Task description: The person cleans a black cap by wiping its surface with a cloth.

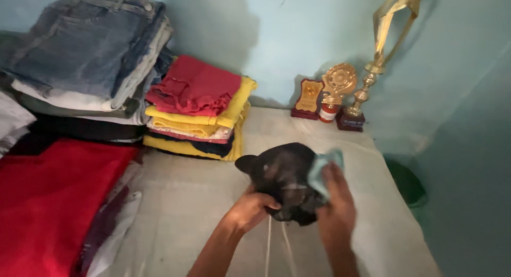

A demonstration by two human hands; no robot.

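Both hands meet low centre: left hand [250, 209] fingers curled gripping underside of rounded black cap [285, 178], held above pale woven sheet [202, 202]; right hand [335, 208] closed, pressing crumpled light-blue cloth [323, 169] onto cap. Far left, red fabric [48, 202], stacked denim jeans [85, 43], folded red-yellow pile [199, 109]; right, shiny gold trophies [346, 96]

Probably a home: folded clothes [194, 109] stacked beside trophies [340, 98] on a shelf [213, 202]

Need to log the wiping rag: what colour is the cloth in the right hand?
Light blue-green cloth, pressed by the right hand against the black cap; head view.
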